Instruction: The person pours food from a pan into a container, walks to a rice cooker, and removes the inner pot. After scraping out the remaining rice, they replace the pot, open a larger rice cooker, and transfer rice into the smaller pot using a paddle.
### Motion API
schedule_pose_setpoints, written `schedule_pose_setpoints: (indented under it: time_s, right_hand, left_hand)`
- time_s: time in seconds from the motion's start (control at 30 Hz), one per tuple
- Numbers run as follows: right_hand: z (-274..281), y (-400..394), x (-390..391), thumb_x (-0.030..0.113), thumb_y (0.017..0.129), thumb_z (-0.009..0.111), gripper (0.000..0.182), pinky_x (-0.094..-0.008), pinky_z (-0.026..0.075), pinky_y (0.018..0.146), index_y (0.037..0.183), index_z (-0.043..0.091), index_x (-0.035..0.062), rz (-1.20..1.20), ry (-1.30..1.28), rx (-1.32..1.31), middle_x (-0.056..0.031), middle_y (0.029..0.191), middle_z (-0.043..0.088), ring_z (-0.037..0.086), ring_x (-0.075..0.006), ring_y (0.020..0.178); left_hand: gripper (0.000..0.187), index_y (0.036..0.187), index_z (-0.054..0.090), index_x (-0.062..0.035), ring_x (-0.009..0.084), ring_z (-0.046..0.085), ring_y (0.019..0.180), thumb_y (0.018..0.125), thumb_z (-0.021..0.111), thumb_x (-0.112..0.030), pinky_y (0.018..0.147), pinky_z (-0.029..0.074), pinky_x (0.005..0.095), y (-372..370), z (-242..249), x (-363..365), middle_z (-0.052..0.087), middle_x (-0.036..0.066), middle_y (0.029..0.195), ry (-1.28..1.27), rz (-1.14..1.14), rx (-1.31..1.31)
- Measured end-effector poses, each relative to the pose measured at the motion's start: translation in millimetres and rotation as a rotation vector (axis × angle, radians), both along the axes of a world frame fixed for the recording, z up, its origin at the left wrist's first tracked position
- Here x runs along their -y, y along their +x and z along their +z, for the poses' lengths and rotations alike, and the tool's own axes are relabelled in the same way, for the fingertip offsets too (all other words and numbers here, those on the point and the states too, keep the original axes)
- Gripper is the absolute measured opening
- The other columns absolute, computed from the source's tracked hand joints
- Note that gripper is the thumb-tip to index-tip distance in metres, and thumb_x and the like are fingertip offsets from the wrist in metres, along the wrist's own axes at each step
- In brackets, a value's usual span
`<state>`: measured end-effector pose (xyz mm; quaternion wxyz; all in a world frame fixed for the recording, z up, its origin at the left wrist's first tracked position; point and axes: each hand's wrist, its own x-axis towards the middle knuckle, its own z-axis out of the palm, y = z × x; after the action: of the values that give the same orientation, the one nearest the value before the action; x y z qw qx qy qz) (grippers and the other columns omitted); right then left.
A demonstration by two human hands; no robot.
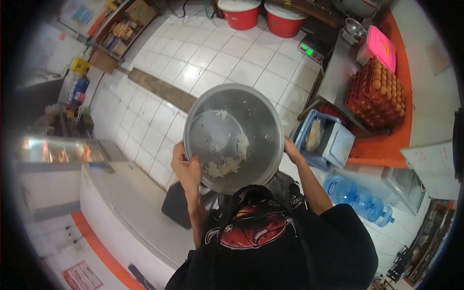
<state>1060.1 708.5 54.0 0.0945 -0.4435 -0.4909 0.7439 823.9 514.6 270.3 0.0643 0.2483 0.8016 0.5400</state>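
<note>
A large round metal pot [208,104] is held up in front of my body, its open top facing me. White rice [224,166] clings in a clump to the lower part of its inside, with stray grains elsewhere. My left hand [187,166] grips the pot's left side, the thumb over the rim. On the right side, my right hand [291,150] is closed on the pot's edge, its fingers partly hidden behind the wall.
A long pale counter [130,208] runs along the left. Egg trays [374,96] and a pink-lidded box [379,46] stand on a metal table at right. Below are a blue bin [309,157] and large water bottles [343,188]. Red tubs [241,19] stand ahead near a scale [311,52].
</note>
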Motion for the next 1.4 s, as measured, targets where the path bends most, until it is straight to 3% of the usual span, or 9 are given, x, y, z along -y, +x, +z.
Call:
schedule_pose_setpoints:
  time_s: [0.1, 0.2, 0.37, 0.47, 0.7, 0.9, 0.97, 1.13, 1.4]
  right_hand:
    - [-13.7, -57.6, -46.8, 0.065, 0.092, 0.033, 0.079, -0.0381, 0.036, 0.102, 0.142, 0.035, 0.0046, -0.228, -0.243, -0.103, -0.0162, 0.138, 0.044, 0.044, -0.0268, 0.123]
    - [13.5, -102.9, -85.0, 0.065, 0.093, 0.033, 0.078, -0.0356, 0.035, 0.103, 0.141, 0.037, 0.0041, -0.293, -0.324, -0.193, -0.015, 0.136, 0.046, 0.045, -0.0257, 0.123]
    - [34.9, -157.8, -156.3, 0.037, 0.089, 0.062, 0.061, -0.0316, 0.031, 0.103, 0.138, 0.044, 0.0062, -0.426, -0.102, -0.167, -0.0086, 0.128, 0.053, 0.046, -0.0188, 0.118]
    - [41.9, -165.6, -198.7, 0.036, 0.09, 0.061, 0.059, -0.0319, 0.032, 0.102, 0.138, 0.043, 0.0054, -0.54, -0.101, -0.175, -0.0084, 0.127, 0.054, 0.046, -0.0191, 0.119]
    - [31.5, -174.2, -302.9, 0.011, 0.085, 0.063, 0.059, -0.0298, 0.044, 0.092, 0.14, 0.041, 0.008, -0.82, -0.13, -0.244, -0.0086, 0.126, 0.055, 0.054, -0.0196, 0.109]
    - [19.4, -183.3, -461.3, 0.006, 0.081, 0.06, 0.062, -0.0289, 0.043, 0.092, 0.139, 0.041, 0.006, -0.801, 0.033, -0.204, -0.0075, 0.121, 0.056, 0.053, -0.0166, 0.106]
    - [16.0, -181.1, -505.8, 0.006, 0.081, 0.059, 0.061, -0.0287, 0.043, 0.091, 0.139, 0.041, 0.0059, -0.789, 0.045, -0.2, -0.0073, 0.121, 0.056, 0.054, -0.0165, 0.106]
    - [47.1, -178.2, -627.6, 0.005, 0.081, 0.057, 0.059, -0.0302, 0.045, 0.091, 0.138, 0.043, 0.0072, -0.732, 0.15, -0.11, -0.008, 0.121, 0.057, 0.055, -0.017, 0.106]
    - [21.6, -189.9, -821.8, 0.006, 0.081, 0.059, 0.055, -0.0312, 0.045, 0.091, 0.134, 0.048, 0.0072, -0.712, 0.182, -0.064, -0.0069, 0.118, 0.059, 0.056, -0.0171, 0.105]
  left_hand:
    - [0.034, 0.094, 0.06, 0.006, 0.0109, 0.048, 0.071, 0.062, 0.048, 0.006, 0.067, 0.038, 0.0232, -54.1, -22.4, -44.3, 0.053, 0.002, 0.076, -0.017, -0.039, 0.049]
    - [0.035, 0.095, 0.06, 0.0051, 0.0107, 0.05, 0.071, 0.062, 0.048, 0.007, 0.067, 0.04, 0.0234, -116.6, -41.5, -104.7, 0.054, 0.002, 0.076, -0.04, -0.05, 0.108]
    - [0.034, 0.096, 0.06, 0.0056, 0.0149, 0.054, 0.08, 0.064, 0.049, 0.007, 0.074, 0.043, 0.0267, -205.6, -42.3, -223.2, 0.056, 0.006, 0.085, -0.03, -0.265, 0.113]
    - [0.035, 0.099, 0.06, 0.0063, 0.0146, 0.054, 0.08, 0.066, 0.049, 0.006, 0.075, 0.044, 0.0271, -236.0, -43.3, -307.1, 0.057, 0.007, 0.087, 0.087, -0.425, 0.231]
    - [0.032, 0.099, 0.059, 0.0053, 0.0127, 0.057, 0.078, 0.068, 0.05, 0.009, 0.075, 0.045, 0.0244, -266.0, -72.8, -511.8, 0.06, 0.006, 0.084, -0.082, -0.619, 0.326]
    - [0.012, 0.084, 0.055, 0.0025, 0.0108, 0.055, 0.073, 0.072, 0.055, 0.006, 0.068, 0.045, 0.025, -288.6, -100.0, -677.2, 0.059, 0.006, 0.081, -0.178, -0.643, 0.295]
    - [0.017, 0.071, 0.045, -0.0061, 0.0076, 0.046, 0.065, 0.074, 0.06, 0.002, 0.061, 0.039, 0.0235, -291.3, -105.1, -712.8, 0.049, 0.0, 0.07, -0.114, -0.619, 0.411]
    - [0.017, 0.074, 0.046, -0.0064, 0.0092, 0.05, 0.069, 0.078, 0.063, -0.004, 0.065, 0.042, 0.0245, -301.0, -134.2, -801.6, 0.054, 0.002, 0.074, -0.147, -0.603, 0.449]
    - [0.012, 0.083, 0.054, -0.0029, 0.0131, 0.057, 0.077, 0.075, 0.063, -0.001, 0.073, 0.045, 0.0274, -317.7, -196.8, -988.4, 0.063, 0.007, 0.086, -0.108, -0.588, 0.557]
